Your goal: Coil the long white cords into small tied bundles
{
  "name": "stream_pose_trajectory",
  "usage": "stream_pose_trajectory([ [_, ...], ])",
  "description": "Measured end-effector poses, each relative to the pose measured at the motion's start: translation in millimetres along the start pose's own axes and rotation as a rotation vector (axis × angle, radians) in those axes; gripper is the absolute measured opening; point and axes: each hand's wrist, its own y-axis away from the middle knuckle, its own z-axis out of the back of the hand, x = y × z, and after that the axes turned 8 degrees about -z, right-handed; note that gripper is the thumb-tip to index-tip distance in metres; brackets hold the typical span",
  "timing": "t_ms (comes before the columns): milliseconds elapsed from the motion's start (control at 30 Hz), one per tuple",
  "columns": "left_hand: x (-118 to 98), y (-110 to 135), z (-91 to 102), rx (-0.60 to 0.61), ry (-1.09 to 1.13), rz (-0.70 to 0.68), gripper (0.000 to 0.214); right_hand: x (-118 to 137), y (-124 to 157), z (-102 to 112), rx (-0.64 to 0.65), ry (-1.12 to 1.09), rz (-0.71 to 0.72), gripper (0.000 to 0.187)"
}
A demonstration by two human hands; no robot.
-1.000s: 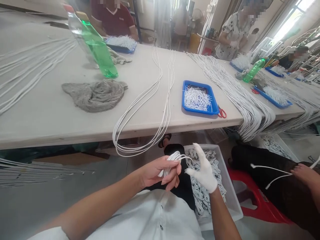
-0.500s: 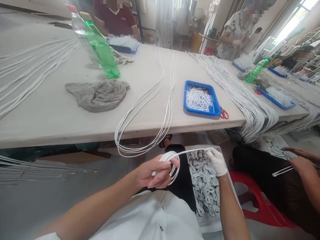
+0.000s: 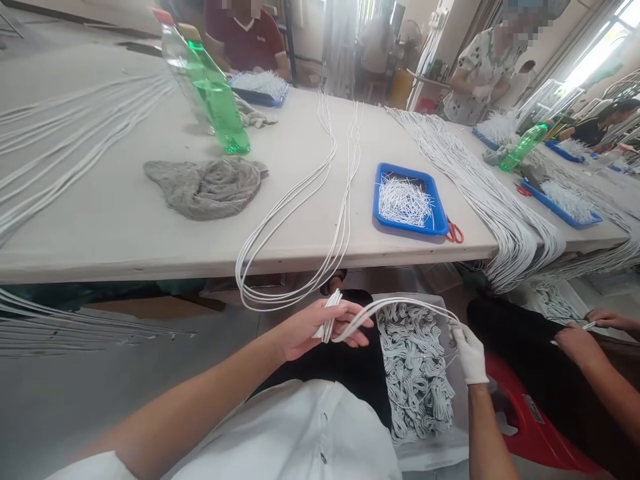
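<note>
My left hand (image 3: pixel 320 327), bare, is closed round a small coil of white cord (image 3: pixel 330 321) held over my lap below the table edge. A strand of that cord arcs to the right to my right hand (image 3: pixel 469 350), which wears a white glove and pinches the cord over a white bin (image 3: pixel 447 450) full of coiled white cords (image 3: pixel 413 367). Several long white cords (image 3: pixel 330 200) lie on the grey table (image 3: pixel 125 227) and loop down over its front edge just above my left hand.
On the table stand a green bottle (image 3: pixel 220 107), a grey rag (image 3: pixel 207 187), a blue tray of short white pieces (image 3: pixel 406 200) and red scissors (image 3: pixel 454 232). A thick bundle of cords (image 3: pixel 500 213) hangs off the right. A neighbour's hands (image 3: pixel 580 333) work beside a red stool (image 3: pixel 530 420). Other people sit across.
My right hand has drawn the cord strand out to the right and downward, away from the left hand. The left hand has turned, its coil now held upright.
</note>
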Motion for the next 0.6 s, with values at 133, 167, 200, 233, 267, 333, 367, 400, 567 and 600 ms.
stream_pose_trajectory([
  [133,4.0,3.7,-5.7,0.015,-0.071,-0.085,0.030,20.7,16.5,-17.5,0.402,0.223,-0.054,0.060],
  [167,5.6,5.1,-7.2,0.062,-0.069,-0.064,0.029,33.6,25.1,-24.7,0.435,0.251,-0.020,0.064],
  [200,7.2,6.7,-8.6,0.113,-0.064,-0.030,0.029,49.3,34.7,-31.8,0.446,0.253,0.034,0.067],
  [233,8.5,8.2,-9.9,0.158,-0.056,0.010,0.027,66.9,44.4,-38.5,0.450,0.224,0.108,0.066],
  [267,9.5,9.6,-11.2,0.192,-0.046,0.044,0.026,85.4,53.5,-44.4,0.464,0.179,0.190,0.065],
  [333,10.5,11.8,-13.3,0.221,-0.018,0.078,0.024,121.5,67.9,-54.3,0.511,0.095,0.315,0.064],
  [367,10.7,12.6,-14.3,0.227,-0.003,0.088,0.026,137.4,72.5,-58.6,0.525,0.062,0.363,0.066],
  [400,10.7,13.3,-15.4,0.235,0.010,0.099,0.029,151.2,75.3,-62.9,0.532,0.036,0.405,0.068],
  [567,11.7,16.0,-20.3,0.297,0.061,0.186,0.051,186.5,68.8,-90.8,0.623,-0.040,0.567,0.074],
  [600,12.0,16.5,-20.5,0.300,0.074,0.186,0.050,187.9,65.8,-97.4,0.691,-0.056,0.577,0.071],
])
